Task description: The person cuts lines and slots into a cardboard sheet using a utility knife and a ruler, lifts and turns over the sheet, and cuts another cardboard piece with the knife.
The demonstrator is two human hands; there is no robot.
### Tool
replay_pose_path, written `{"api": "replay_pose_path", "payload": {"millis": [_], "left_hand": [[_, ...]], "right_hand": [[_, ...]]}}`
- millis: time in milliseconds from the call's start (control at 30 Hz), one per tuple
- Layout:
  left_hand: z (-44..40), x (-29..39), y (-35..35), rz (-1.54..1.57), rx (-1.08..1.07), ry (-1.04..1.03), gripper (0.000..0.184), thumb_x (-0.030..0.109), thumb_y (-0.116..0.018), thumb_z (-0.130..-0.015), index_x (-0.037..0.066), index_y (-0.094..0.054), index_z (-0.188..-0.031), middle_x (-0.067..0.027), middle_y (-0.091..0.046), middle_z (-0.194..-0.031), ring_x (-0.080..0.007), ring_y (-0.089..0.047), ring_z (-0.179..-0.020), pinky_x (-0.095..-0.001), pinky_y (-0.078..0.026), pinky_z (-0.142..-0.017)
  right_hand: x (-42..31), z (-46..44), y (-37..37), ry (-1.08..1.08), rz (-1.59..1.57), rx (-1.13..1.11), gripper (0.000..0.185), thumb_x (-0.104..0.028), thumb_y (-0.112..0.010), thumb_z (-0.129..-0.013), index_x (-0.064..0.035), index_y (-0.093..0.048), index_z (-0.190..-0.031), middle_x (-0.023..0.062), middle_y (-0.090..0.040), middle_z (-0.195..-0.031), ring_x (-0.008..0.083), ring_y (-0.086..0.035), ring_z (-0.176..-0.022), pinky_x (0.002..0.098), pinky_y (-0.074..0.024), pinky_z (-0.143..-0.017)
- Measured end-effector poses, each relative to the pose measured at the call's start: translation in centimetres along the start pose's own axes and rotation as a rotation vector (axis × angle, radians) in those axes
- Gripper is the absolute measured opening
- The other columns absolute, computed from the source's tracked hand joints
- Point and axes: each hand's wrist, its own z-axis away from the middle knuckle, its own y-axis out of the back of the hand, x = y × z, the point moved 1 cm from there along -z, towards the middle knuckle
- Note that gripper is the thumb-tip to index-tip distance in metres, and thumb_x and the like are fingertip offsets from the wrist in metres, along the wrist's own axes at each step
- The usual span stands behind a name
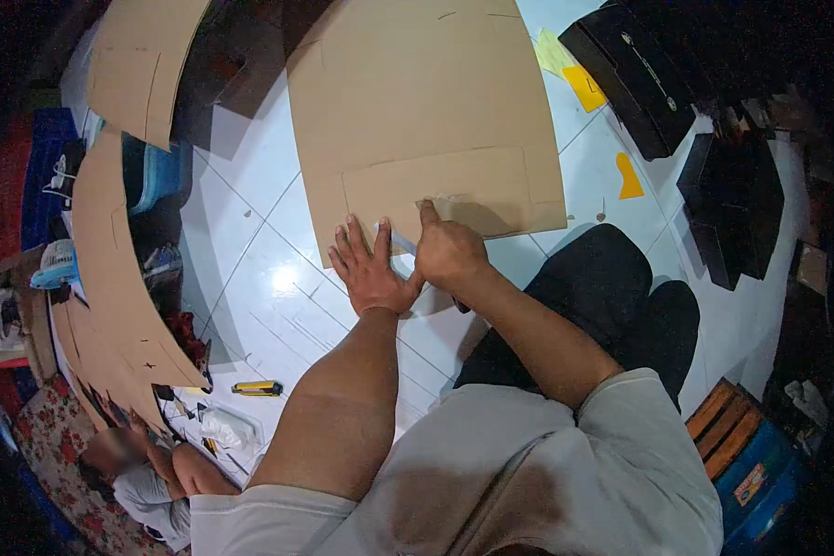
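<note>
At near edge of cardboard sheet (426, 102), on tiled floor (241, 232): left hand (375, 273), spread flat, fingers on top; right hand (449, 255), index finger extended onto sheet, otherwise curled around mostly hidden dark object (461, 306).

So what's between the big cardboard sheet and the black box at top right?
A pale yellow piece and an orange piece lie on the white tiles between the cardboard sheet and black box, in the head view.
</note>
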Motion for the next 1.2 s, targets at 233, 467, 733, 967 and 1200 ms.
{"api": "replay_pose_path", "payload": {"millis": [233,467,733,967,1200], "left_hand": [[0.0,-0.1,-0.4,0.024,0.041,-0.017,0.103,0.074,-0.068,-0.079,0.029,-0.034,-0.165,-0.0181,-0.004,-0.177,-0.0403,0.003,-0.163,-0.0582,0.005,-0.130],[0.0,0.0,-0.3,0.044,0.042,-0.010,0.100,0.074,-0.066,-0.081,0.028,-0.035,-0.165,-0.0197,-0.007,-0.176,-0.0412,0.002,-0.163,-0.0591,0.004,-0.130],[0.1,-0.2,-1.0,0.029,0.104,-0.033,0.098,0.075,-0.063,-0.083,0.025,-0.037,-0.164,-0.0197,-0.008,-0.176,-0.0417,0.001,-0.162,-0.0597,0.003,-0.129],[0.1,0.1,-0.9,0.034,0.113,-0.039,0.097,0.074,-0.062,-0.085,0.021,-0.038,-0.163,-0.0226,-0.009,-0.175,-0.0443,-0.002,-0.161,-0.0619,0.002,-0.128],[0.1,-0.1,-1.1,0.036,0.163,-0.065,0.097,0.070,-0.066,-0.084,0.016,-0.041,-0.161,-0.0253,-0.013,-0.173,-0.0480,-0.007,-0.160,-0.0647,-0.001,-0.128]], "right_hand": [[0.0,0.5,0.7,0.041,0.014,-0.011,0.083,-0.017,-0.066,-0.086,0.0114,-0.032,-0.156,0.0323,-0.072,-0.115,0.0437,-0.074,-0.107,0.0518,-0.0593,-0.093],[0.1,0.7,1.2,0.045,0.036,-0.002,0.080,-0.017,-0.067,-0.085,0.0076,-0.037,-0.155,0.0296,-0.073,-0.116,0.0429,-0.074,-0.107,0.0537,-0.0586,-0.093],[2.5,0.3,1.0,0.132,0.015,0.041,0.060,-0.021,-0.058,-0.095,-0.0024,-0.046,-0.151,0.0286,-0.074,-0.113,0.0453,-0.073,-0.105,0.0557,-0.0569,-0.093],[6.6,1.0,6.2,0.237,0.059,0.122,0.040,-0.023,-0.050,-0.103,-0.0058,-0.056,-0.139,0.0263,-0.074,-0.106,0.0459,-0.071,-0.100,0.0568,-0.0544,-0.090],[8.3,-0.7,6.0,0.101,0.236,0.203,0.036,-0.030,-0.048,-0.105,-0.0036,-0.062,-0.125,0.0223,-0.075,-0.107,0.0427,-0.073,-0.102,0.0545,-0.0556,-0.093]]}}
